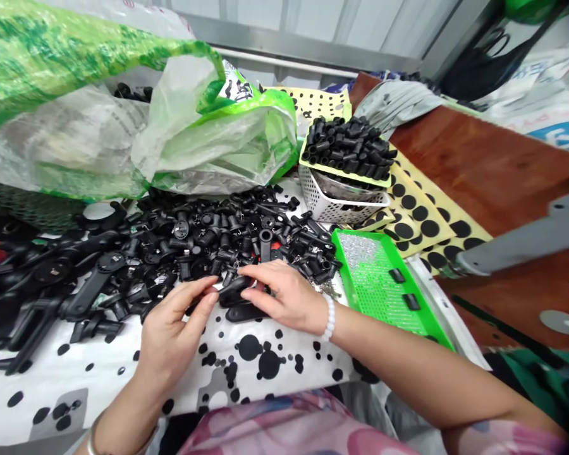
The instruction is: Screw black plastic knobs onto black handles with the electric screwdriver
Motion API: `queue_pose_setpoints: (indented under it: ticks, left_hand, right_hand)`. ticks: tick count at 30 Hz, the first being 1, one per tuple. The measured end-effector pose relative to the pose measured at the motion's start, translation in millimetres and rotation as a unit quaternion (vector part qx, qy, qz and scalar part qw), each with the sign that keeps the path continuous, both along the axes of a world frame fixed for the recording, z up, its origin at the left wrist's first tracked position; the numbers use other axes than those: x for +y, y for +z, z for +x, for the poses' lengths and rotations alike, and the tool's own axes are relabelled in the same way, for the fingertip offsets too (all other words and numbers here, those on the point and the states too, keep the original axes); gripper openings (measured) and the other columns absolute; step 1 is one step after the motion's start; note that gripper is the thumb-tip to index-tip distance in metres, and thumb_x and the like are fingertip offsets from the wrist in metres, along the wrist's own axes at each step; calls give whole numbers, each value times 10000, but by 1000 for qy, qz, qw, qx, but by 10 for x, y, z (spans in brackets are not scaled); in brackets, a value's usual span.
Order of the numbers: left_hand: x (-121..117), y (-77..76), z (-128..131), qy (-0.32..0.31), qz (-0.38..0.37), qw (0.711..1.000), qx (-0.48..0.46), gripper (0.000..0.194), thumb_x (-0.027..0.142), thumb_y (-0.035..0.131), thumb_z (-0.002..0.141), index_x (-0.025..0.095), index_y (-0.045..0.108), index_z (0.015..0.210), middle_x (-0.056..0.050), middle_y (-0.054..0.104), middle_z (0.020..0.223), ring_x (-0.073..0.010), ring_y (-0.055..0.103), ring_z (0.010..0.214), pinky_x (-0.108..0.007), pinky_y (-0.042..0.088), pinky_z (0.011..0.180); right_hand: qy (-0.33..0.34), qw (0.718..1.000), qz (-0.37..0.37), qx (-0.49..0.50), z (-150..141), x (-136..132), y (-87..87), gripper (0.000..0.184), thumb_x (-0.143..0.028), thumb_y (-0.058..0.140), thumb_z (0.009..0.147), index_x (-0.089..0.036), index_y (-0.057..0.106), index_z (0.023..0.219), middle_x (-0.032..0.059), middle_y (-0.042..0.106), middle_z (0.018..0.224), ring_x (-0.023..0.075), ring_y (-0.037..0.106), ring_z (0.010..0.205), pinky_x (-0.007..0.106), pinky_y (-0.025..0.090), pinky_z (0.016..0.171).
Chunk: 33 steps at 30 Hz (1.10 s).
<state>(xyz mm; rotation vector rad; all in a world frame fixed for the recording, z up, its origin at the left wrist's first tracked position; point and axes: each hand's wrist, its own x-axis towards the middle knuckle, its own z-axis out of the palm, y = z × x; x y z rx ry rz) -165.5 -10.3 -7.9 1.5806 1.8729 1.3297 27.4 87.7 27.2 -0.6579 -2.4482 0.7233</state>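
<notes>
Between my two hands is a small black plastic part [234, 291], dark and rounded, its exact kind not clear. My left hand [168, 332] has thumb and forefinger closed at the part's left end. From the other side, the thumb and fingers of my right hand [291, 297] pinch its right end. Just under it lies a black plastic arm [243, 311] on the spotted table cover [251, 360]. A black arm with a ring-shaped end [265, 243] points away behind my right fingers. Beyond my fingertips spreads a heap of black plastic parts [208, 230].
Right of my hands, a green tray [374, 284] holds small silvery pieces and two black pieces. Behind it, a white basket [332, 205] carries a heaped tray of black tubes [348, 148]. Sheets of black round stickers [415, 212] lie alongside. Plastic bags [208, 145] crowd the back left.
</notes>
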Motion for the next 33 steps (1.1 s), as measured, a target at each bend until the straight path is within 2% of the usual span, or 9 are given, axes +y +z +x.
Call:
queue_pose_setpoints:
  ticks: [3, 5, 9, 11, 13, 18, 21, 25, 33]
  left_hand:
    - [-78, 100, 1, -39, -29, 997, -61, 262, 376, 646, 804, 254, 706, 1028, -38, 715, 1002, -200, 653, 873, -313, 525, 804]
    - [-144, 154, -7, -117, -90, 976, -157, 320, 407, 634, 809, 256, 691, 1085, -40, 728, 887, -194, 656, 766, -298, 537, 697]
    - [-292, 189, -44, -265, -233, 849, -393, 395, 482, 487, 892, 220, 676, 1119, -69, 722, 774, -145, 600, 558, -258, 479, 530]
    - [-356, 164, -65, -277, -268, 797, -464, 370, 479, 562, 853, 187, 708, 1026, -80, 719, 733, -124, 580, 519, -238, 450, 513]
    - [-403, 126, -83, -244, -280, 777, -508, 329, 446, 675, 778, 171, 716, 954, -66, 705, 667, -107, 564, 487, -211, 423, 489]
    - [-442, 87, -72, -71, -272, 801, -529, 366, 363, 778, 689, 163, 680, 978, -76, 733, 746, -99, 583, 531, -161, 404, 460]
    - [-446, 115, -47, -7, -253, 818, -517, 458, 342, 791, 672, 142, 649, 1059, -115, 747, 851, -106, 595, 574, -157, 425, 469]
    - [-448, 104, -81, 24, -230, 829, -509, 487, 328, 780, 685, 130, 620, 1100, -122, 741, 890, -112, 594, 576, -172, 450, 472]
    - [-395, -48, -220, 13, -219, 829, -515, 445, 336, 745, 727, 142, 581, 1092, -98, 710, 936, -110, 576, 584, -197, 473, 468]
  right_hand:
    - [37, 998, -15, 51, -59, -8, 47, 186, -239, 553, 886, -121, 623, 1011, 51, 670, 843, 124, 580, 717, 250, 460, 709]
    - [88, 995, -3, 53, -96, -43, 78, 188, -255, 532, 903, -121, 617, 1003, 49, 659, 815, 128, 575, 719, 246, 461, 697]
    - [187, 979, 60, 52, -161, -167, 109, 235, -261, 426, 952, -116, 597, 1020, 68, 655, 839, 149, 576, 778, 279, 464, 737]
    - [218, 970, 95, 57, -179, -201, 99, 243, -245, 411, 952, -109, 602, 1019, 84, 659, 903, 158, 577, 793, 297, 464, 743]
    - [236, 964, 107, 56, -196, -178, 72, 239, -247, 427, 943, -111, 602, 1034, 97, 656, 1005, 166, 588, 836, 305, 474, 760]
    - [143, 978, 139, -62, -359, 104, -35, 245, -213, 444, 933, -98, 583, 1098, 106, 630, 1103, 163, 594, 1006, 276, 487, 864]
    - [96, 955, 215, -183, -545, 264, -76, 241, -151, 434, 917, -142, 600, 1090, 87, 625, 1122, 178, 611, 945, 292, 496, 772]
    - [77, 944, 233, -220, -696, 358, -49, 242, -128, 435, 902, -156, 614, 1063, 86, 631, 1082, 182, 615, 860, 295, 468, 678]
    - [38, 940, 221, -256, -741, 376, 102, 231, -199, 421, 931, -160, 595, 1077, 86, 615, 1082, 174, 609, 923, 284, 468, 735]
